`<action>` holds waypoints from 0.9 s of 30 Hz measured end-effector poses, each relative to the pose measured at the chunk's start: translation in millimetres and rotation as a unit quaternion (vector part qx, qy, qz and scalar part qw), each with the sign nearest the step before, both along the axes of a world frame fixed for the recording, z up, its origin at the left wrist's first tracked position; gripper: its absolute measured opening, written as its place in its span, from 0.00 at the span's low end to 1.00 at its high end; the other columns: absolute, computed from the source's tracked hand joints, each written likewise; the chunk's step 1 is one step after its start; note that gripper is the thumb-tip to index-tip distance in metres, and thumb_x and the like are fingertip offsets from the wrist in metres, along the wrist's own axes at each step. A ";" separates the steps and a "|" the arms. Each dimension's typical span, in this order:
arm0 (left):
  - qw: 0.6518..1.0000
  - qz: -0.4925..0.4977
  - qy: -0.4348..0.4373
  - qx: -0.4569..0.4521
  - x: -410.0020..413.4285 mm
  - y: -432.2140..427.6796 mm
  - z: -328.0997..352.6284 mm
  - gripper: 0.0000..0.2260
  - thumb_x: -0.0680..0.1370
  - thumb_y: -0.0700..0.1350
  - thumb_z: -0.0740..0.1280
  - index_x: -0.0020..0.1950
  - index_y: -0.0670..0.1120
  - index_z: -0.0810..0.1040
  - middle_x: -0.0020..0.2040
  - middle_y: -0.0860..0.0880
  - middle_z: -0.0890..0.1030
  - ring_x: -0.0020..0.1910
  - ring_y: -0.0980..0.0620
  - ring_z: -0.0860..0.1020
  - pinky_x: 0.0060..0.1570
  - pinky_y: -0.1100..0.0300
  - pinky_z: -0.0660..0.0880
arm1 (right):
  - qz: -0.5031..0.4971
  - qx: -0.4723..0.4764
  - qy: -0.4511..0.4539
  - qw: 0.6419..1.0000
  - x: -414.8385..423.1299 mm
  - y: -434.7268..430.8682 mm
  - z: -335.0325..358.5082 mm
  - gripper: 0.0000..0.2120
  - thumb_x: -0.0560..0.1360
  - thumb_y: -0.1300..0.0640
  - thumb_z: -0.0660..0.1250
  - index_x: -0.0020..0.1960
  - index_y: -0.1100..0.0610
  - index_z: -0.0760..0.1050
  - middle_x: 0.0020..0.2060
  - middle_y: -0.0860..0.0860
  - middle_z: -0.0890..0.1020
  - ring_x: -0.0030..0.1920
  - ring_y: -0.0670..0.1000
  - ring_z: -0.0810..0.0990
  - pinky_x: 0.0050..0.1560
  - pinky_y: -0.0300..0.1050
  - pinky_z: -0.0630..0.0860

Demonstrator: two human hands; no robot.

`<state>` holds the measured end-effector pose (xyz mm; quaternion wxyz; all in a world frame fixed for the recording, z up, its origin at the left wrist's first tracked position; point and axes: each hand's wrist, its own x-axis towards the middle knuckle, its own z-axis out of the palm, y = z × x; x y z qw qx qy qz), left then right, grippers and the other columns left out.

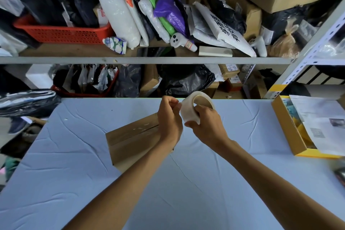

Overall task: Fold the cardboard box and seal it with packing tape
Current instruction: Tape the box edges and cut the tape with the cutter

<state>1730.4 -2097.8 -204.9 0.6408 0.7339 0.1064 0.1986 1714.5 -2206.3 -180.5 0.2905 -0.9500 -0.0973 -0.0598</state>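
Note:
A brown cardboard box lies closed on the blue tablecloth, with a shiny strip of clear tape along its top seam. Above its right end I hold a roll of clear packing tape. My right hand grips the roll from below and the side, with fingers through its core. My left hand is closed at the roll's left edge, its fingertips pinched at the tape's surface. Whether a loose tape end is between those fingers I cannot tell. My left forearm hides the box's right end.
An open yellow-edged carton with papers sits at the table's right edge. Behind the table stands a metal shelf crowded with bags, a red basket and boxes. The blue cloth spreads wide in front and to the left.

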 end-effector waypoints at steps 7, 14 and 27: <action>0.996 -0.022 0.085 0.010 6.6 -2.0 1.8 0.08 0.77 0.39 0.59 0.41 0.49 0.65 0.38 0.50 0.71 0.38 0.55 0.69 0.29 0.73 0.71 | 0.004 -0.012 0.001 1.000 -3.4 0.0 -1.1 0.17 0.69 0.58 0.75 0.55 0.62 0.77 0.51 0.56 0.82 0.48 0.55 0.77 0.42 0.40 0.66; 0.984 -0.007 0.119 0.132 4.9 1.8 -4.9 0.17 0.82 0.53 0.46 0.36 0.46 0.60 0.34 0.49 0.64 0.35 0.54 0.67 0.33 0.66 0.69 | 0.015 -0.025 0.011 1.000 -6.3 0.6 -5.0 0.18 0.70 0.59 0.74 0.57 0.61 0.76 0.53 0.56 0.81 0.50 0.54 0.78 0.46 0.38 0.68; 0.970 -0.114 0.130 0.169 6.7 19.1 -19.2 0.12 0.82 0.47 0.58 0.61 0.46 0.77 0.60 0.43 0.76 0.56 0.48 0.76 0.57 0.54 0.75 | -0.004 -0.022 0.029 0.999 -1.8 -11.8 -6.9 0.17 0.70 0.58 0.74 0.55 0.64 0.76 0.53 0.58 0.81 0.50 0.56 0.76 0.44 0.40 0.65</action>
